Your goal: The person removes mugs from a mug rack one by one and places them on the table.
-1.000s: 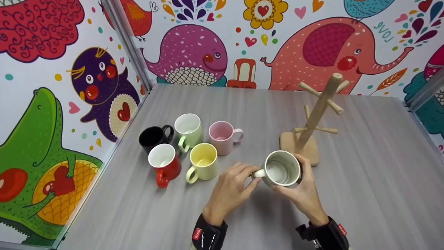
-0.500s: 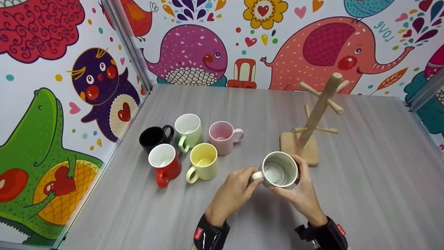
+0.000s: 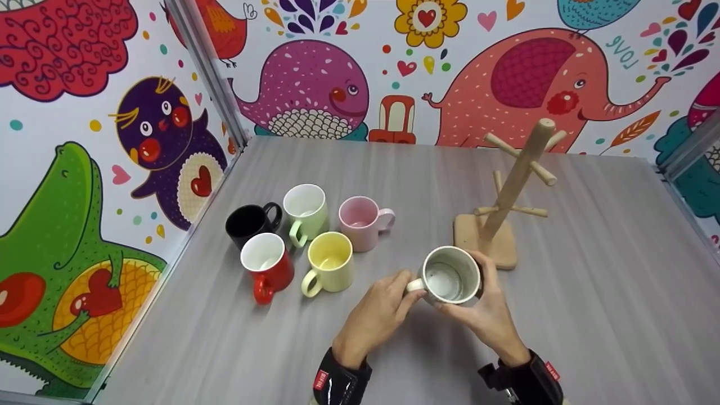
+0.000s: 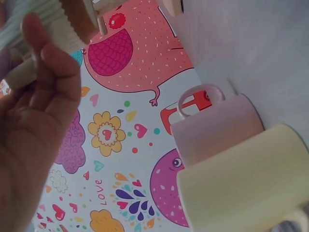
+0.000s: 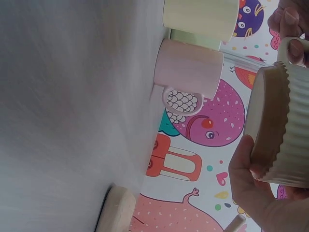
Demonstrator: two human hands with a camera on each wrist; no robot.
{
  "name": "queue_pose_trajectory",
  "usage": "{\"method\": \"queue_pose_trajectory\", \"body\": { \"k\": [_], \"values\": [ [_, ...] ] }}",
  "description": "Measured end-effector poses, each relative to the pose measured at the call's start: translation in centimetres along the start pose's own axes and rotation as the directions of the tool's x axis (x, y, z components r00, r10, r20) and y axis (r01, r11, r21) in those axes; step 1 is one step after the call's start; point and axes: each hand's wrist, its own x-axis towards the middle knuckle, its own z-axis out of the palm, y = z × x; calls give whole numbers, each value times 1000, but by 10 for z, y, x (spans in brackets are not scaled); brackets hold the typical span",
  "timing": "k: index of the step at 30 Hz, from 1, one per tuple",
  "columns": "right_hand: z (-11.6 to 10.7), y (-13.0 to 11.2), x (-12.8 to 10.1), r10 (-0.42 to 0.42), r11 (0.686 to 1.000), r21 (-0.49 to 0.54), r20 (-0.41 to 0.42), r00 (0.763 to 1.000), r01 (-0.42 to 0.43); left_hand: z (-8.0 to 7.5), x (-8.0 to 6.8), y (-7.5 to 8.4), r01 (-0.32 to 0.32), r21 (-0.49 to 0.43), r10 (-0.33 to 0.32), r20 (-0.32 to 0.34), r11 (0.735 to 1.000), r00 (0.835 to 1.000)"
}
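Your right hand (image 3: 488, 315) cups the ribbed cream ceramic mug (image 3: 451, 275); left hand (image 3: 376, 315) fingers pinch its handle, so keep it level beside the wooden peg rack (image 3: 509, 194)

The mug (image 3: 451, 275) is cream-white with a ribbed outer wall and a tan scalloped band near its base; it is held off the table, just below the middle of the head view, mouth up and tilted a little toward the camera, its inside grey and empty. Its small handle points toward the frame's left, pinched by the left hand (image 3: 376, 316); the right hand (image 3: 488, 315) cups its body from the right and below. In the right wrist view the mug (image 5: 282, 133) fills the right edge, lying sideways in the frame.
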Motion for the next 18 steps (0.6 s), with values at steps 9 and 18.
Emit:
{"method": "queue_pose_trajectory", "body": {
  "k": [9,18],
  "values": [
    [0,0,-1,35,999,1,3,999,-35,-1,-1,3,29,19,-29,2,999,1000],
    [2,-1,-1,52,999,-9,1,999,-52,0,-1,1,39,18,-39,-14,999,999]
  ]
}}
